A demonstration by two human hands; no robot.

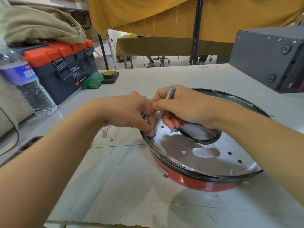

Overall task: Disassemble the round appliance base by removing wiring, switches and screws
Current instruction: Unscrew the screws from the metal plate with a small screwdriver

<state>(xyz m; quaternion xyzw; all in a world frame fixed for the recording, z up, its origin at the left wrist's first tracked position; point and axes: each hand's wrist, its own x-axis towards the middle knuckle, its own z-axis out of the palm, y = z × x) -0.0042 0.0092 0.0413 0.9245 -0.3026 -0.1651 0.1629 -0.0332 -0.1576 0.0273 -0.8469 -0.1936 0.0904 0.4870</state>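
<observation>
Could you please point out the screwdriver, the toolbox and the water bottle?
screwdriver (165, 105): head view, on its metal shaft.
toolbox (65, 76): head view, on its dark front.
water bottle (24, 76): head view, on its blue label.

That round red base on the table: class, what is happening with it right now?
A person is working on the round red base. The right hand holds a slim screwdriver with its tip down at the metal plate near the rim, while the left hand steadies that edge. One screw remains in the plate; another lies on the table.
</observation>
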